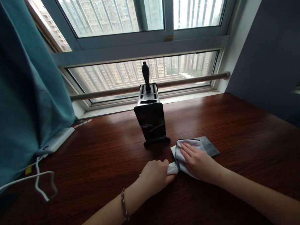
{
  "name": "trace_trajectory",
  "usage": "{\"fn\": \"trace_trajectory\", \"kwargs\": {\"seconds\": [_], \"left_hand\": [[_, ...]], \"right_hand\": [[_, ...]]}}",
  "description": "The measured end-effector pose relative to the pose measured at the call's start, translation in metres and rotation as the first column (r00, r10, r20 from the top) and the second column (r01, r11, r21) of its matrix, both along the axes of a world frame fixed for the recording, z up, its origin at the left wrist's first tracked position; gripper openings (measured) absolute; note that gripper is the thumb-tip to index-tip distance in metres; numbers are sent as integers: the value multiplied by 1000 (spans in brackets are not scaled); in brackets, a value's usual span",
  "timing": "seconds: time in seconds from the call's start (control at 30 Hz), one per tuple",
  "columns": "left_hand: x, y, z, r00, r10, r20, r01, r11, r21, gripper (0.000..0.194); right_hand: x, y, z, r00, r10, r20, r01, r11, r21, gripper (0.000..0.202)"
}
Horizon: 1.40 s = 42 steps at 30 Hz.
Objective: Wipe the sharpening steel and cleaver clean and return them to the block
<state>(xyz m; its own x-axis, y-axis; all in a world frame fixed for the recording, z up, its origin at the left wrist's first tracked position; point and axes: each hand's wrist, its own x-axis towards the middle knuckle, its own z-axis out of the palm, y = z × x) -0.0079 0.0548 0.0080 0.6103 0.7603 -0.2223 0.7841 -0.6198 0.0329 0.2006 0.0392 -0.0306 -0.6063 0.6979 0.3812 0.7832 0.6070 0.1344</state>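
Note:
My left hand (154,174) is closed around the white handle of a cleaver (210,147), whose broad grey blade points right, low over or on the table. Over the middle of that blade lies a pale cloth (180,154) with a dark edge. My right hand (199,162) presses the cloth against the blade, its fingers together and bent over the fabric. Much of the blade is hidden under the cloth and hand. Just beyond my hands stands a black knife block (152,124) with slots on top, and a black-handled tool (146,75) sticks up from it.
The reddish-brown wooden table (96,152) reaches the window sill. At left, a white power strip (57,141) with a white cable (38,182) lies beside the blue curtain (25,82). A horizontal rail (188,80) crosses the window behind the block. A wall (270,52) rises at right.

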Motion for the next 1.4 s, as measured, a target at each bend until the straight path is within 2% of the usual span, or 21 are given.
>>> {"fn": "trace_trajectory", "kwargs": {"seconds": [0.6,1.0,1.4], "left_hand": [[1,1,2,1000,1,5,-1,1000,0,35],[-1,2,-5,1000,-13,24,13,1000,21,35],[1,1,1,1000,4,0,-4,1000,-22,37]], "right_hand": [[1,0,1,999,5,-35,-6,1000,-21,45],[0,0,1,999,-4,-36,2,999,-43,45],[-1,-1,3,998,6,-57,-7,1000,-30,44]]}}
